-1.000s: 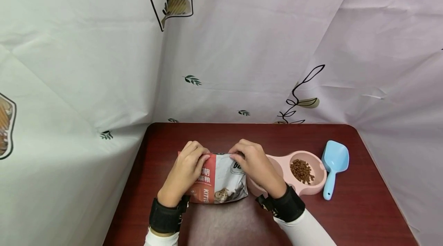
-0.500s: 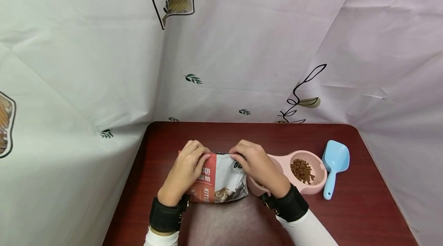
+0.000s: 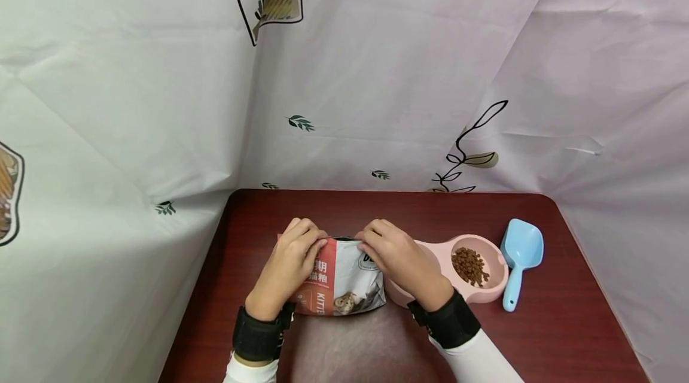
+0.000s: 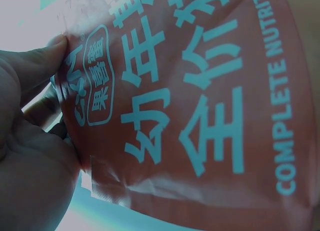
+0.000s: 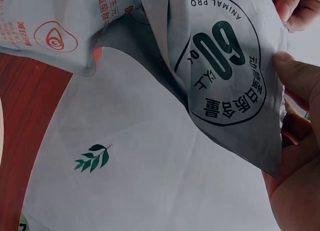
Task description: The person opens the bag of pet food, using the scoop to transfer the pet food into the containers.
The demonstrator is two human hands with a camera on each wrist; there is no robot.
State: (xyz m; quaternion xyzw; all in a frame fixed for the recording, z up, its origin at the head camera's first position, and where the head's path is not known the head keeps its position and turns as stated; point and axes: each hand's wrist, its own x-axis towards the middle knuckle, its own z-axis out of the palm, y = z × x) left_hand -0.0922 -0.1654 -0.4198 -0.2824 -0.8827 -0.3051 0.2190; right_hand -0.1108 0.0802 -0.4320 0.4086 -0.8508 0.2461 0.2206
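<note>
A red and white bag of kitten food stands upright on the table between my hands. My left hand pinches its top edge on the red side, thumb toward me. On the white side, my right hand pinches the same edge. A narrow dark gap shows along the top between the hands. The left wrist view has the bag's red face close up, with the left thumb at its edge. In the right wrist view, the right thumb presses on the white face. The bag's contents are hidden.
A pink double bowl sits right of the bag, its left part partly behind my right arm. Brown kibble lies in its right hollow. Beside it rests a light blue scoop. A white patterned cloth hangs behind the dark red table.
The dark gap at the bag's top edge has widened slightly. My right fingers have shifted a little on the edge. The left hand, bowl and scoop stay in place.
</note>
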